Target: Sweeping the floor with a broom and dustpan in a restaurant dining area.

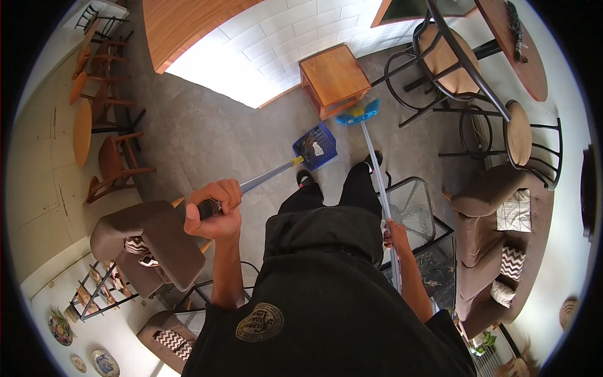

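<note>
My left hand [217,207] is wrapped around the black grip at the top of a long-handled dustpan's pole [266,177]. At the pole's lower end, the blue dustpan [328,160] rests on the floor before my feet, with dark debris and a white scrap [318,149] inside. My right hand [397,236] grips a broom's pale handle [377,172] beside my hip. The broom's blue head [359,114], yellow at its middle, is down by the front of a wooden stool [337,75], to the right of the dustpan and apart from it.
Metal-framed bar stools [450,59] and a round-edged tabletop [518,47] stand ahead right. A glass-topped table [407,205] is close to my right leg, with a brown sofa [485,264] beyond. A brown armchair [150,240] and wooden chairs [115,162] are on the left.
</note>
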`<state>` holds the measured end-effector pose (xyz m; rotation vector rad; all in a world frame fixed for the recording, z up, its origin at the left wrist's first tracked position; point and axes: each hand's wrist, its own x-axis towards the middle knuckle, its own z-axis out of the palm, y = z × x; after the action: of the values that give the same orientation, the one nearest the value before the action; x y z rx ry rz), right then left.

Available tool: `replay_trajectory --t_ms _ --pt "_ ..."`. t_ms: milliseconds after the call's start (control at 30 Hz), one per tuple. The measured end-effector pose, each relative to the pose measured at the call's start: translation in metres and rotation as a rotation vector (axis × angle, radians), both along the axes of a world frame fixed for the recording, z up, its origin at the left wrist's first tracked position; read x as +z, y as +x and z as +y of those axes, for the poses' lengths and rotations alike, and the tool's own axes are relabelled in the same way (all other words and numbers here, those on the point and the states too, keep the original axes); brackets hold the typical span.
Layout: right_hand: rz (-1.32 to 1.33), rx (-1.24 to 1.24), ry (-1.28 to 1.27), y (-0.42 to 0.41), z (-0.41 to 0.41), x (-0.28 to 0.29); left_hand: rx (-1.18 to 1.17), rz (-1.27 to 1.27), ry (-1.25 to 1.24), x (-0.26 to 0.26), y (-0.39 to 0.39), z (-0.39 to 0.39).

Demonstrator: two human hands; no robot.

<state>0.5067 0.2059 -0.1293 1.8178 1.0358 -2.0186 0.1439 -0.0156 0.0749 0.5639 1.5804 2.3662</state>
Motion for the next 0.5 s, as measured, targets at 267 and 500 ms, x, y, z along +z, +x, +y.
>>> replay_trajectory --t_ms 267,500 --pt "0.030 -0.102 0.052 -0.006 0.003 0.026 -0.045 -0.030 -0.033 -0.011 -0.018 -0.019" --pt "-0.149 0.178 0.376 -0.005 0.039 0.034 -0.075 -0.011 -0.046 -0.018 -0.025 -0.003"
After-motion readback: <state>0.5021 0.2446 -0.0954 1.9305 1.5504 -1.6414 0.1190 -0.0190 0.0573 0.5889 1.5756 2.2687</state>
